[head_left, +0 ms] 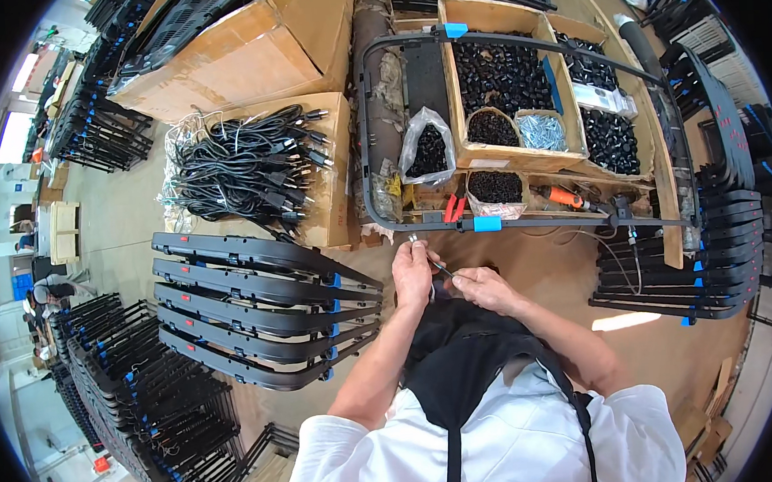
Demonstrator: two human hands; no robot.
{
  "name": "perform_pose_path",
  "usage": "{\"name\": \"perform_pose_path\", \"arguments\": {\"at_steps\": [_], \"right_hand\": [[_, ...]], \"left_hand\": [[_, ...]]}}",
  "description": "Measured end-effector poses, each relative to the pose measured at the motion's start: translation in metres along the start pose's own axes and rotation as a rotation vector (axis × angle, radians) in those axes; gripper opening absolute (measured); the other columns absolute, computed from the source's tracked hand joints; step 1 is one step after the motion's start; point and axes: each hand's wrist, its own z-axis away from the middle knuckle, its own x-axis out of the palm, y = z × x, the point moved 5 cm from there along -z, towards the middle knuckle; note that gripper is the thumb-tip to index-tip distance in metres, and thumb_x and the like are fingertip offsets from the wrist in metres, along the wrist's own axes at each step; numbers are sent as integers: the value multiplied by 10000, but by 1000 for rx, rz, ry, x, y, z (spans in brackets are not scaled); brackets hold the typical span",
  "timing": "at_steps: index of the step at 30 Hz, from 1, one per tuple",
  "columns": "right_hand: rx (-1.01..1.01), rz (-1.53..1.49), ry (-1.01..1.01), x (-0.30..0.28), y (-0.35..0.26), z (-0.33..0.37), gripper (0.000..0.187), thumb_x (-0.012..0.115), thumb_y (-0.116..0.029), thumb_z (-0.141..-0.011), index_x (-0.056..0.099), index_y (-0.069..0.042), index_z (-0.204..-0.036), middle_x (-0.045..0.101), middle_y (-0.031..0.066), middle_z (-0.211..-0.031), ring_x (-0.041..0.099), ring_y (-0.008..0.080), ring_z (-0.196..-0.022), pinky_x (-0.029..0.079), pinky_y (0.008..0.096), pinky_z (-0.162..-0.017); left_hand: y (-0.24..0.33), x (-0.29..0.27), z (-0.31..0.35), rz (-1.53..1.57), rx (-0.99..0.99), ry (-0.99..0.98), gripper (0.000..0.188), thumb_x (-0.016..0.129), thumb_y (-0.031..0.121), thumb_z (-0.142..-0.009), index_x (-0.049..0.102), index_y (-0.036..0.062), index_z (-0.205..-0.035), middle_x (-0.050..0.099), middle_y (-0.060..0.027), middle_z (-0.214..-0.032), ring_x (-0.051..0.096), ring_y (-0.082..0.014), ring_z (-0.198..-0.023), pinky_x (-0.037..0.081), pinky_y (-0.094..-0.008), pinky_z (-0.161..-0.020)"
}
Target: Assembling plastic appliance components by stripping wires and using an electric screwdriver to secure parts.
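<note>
Close in front of my body, both hands are closed on a thin black cord (442,269). A small pale, metallic-looking end pokes out above the fingertips of my left hand (413,273); its exact kind is too small to make out. Lower and to the right, my right hand (486,289) pinches the cord, its fingertips partly hidden. Just beyond both hands lies a black tube frame (535,222) with blue clips, resting across the bench. Red-handled pliers (455,208) lie inside the frame's near edge.
Left of the bench, a cardboard box (333,169) carries bundled black power cords (249,165). Curved black frame parts (257,302) stack nearer me. Wooden bins (522,155) hold black caps and silver screws. An orange power screwdriver (565,197) lies below them. More frames (714,261) stand at right.
</note>
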Motion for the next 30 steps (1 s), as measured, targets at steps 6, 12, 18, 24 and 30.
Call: {"name": "perform_pose_path", "arguments": {"at_steps": [6,12,18,24,30], "right_hand": [[2,12,16,1,-12,-4,350,537,-348,-1093,748,-72,-1138,576,-57,-780,451,58,-676,405,259,-613],[-50,7,36,2,-2,-13,344,547,-334,-1093,748,-58,-1135,581,-60,-793,469,59,-698,410,262,-624],[12,-27,-34,11,-9,-18,323,550,-316,-1102,741,-59,-1145,470,-84,-734,416,50,-680,371,251,-608],[5,-148,-21,12,-18,-20,323,545,-315,-1114,730,-53,-1147,439,-92,-735,389,44,-666,342,241,-590],[11,-274,-71,18,-6,-31,322,529,-312,-1124,700,-41,-1155,422,-81,-723,381,50,-643,348,249,-573]], "left_hand": [[12,-3,-3,-151,82,19,289,467,218,-1128,630,-19,-1157,681,-70,-793,699,-183,-668,578,-319,-627],[36,-8,-4,-430,131,-53,309,506,225,-1108,686,-26,-1086,704,-86,-764,682,-163,-648,559,-334,-641],[26,-20,-22,-106,-130,-100,265,601,202,-1080,725,-24,-1017,684,-25,-771,610,-122,-667,522,-299,-633],[23,-21,-14,-170,-45,-73,297,593,243,-1087,738,-13,-1042,741,-36,-868,619,-116,-765,512,-303,-748],[29,-23,-20,-361,60,-89,342,579,286,-1098,756,-3,-1059,767,-51,-936,658,-132,-848,522,-308,-809]]}}
